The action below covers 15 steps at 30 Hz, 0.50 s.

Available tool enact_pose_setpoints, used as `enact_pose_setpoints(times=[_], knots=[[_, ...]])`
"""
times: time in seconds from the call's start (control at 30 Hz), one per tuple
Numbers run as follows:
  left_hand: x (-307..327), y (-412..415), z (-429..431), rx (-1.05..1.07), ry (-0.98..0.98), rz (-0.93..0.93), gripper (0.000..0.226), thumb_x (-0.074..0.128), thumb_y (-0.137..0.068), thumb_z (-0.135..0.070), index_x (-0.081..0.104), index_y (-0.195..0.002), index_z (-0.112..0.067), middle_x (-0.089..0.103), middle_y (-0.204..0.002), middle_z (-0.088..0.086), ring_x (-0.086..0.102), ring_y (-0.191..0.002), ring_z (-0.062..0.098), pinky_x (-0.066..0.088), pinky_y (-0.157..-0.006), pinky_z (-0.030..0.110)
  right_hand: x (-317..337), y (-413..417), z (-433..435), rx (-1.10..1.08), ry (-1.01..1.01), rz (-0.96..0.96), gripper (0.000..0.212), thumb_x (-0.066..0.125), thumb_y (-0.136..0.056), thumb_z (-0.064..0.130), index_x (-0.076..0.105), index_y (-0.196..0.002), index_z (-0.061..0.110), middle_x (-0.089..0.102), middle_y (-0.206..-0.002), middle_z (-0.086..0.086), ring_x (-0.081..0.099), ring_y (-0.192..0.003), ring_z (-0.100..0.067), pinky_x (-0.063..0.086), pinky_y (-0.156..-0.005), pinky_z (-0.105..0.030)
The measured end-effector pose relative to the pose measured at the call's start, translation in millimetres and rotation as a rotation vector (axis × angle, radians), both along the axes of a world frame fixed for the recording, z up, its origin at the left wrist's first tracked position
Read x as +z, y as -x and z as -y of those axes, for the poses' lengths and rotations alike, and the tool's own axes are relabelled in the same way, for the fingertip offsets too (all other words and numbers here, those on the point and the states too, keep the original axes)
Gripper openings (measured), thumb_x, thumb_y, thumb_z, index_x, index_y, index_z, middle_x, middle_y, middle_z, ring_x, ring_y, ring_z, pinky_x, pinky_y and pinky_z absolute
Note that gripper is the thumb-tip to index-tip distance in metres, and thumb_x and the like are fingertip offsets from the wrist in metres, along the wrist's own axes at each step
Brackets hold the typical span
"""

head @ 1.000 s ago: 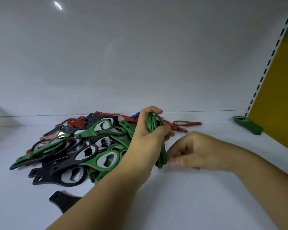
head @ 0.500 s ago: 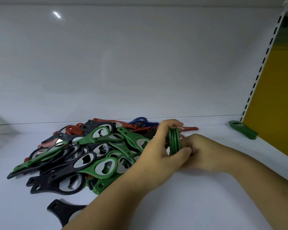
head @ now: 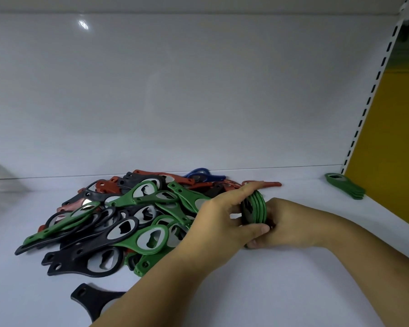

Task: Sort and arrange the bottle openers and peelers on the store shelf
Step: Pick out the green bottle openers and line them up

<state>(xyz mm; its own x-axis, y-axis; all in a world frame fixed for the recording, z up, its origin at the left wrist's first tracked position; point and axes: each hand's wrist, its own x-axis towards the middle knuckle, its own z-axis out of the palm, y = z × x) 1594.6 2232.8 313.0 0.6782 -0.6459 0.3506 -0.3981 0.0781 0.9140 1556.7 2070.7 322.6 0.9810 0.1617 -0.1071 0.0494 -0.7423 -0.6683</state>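
Note:
A small stack of green bottle openers (head: 255, 207) stands on edge on the white shelf (head: 281, 279), held between both hands. My left hand (head: 222, 223) grips it from the left, fingers over the top and thumb underneath. My right hand (head: 286, 225) wraps the stack from the right. A mixed pile of green, black, red and blue bottle openers (head: 128, 218) lies just left of my hands. A second neat stack of green openers (head: 345, 186) lies flat at the far right by the upright.
One black opener (head: 92, 298) lies apart near the shelf's front, partly under my left forearm. The white back panel (head: 175, 90) rises behind the pile. A slotted upright (head: 368, 100) and a yellow side panel (head: 392, 142) bound the shelf on the right.
Both hands carried the green stack rightward and down toward the shelf. My right hand, free a second ago, closed around the stack's right side.

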Motion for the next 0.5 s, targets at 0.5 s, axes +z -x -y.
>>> enact_pose_setpoints(times=[0.5], knots=[[4, -7, -2, 0.019, 0.289, -0.333, 0.046, 0.072, -0.071, -0.008, 0.064, -0.113, -0.024, 0.068, -0.077, -0.005, 0.067, -0.085, 0.019, 0.057, -0.085, 0.040, 15, 1, 2, -0.038, -0.199, -0.055, 0.016, 0.076, -0.059, 0.042, 0.075, -0.062, 0.027, 0.049, -0.056, -0.001, 0.040, -0.048, -0.008, 0.033, -0.046, -0.018]])
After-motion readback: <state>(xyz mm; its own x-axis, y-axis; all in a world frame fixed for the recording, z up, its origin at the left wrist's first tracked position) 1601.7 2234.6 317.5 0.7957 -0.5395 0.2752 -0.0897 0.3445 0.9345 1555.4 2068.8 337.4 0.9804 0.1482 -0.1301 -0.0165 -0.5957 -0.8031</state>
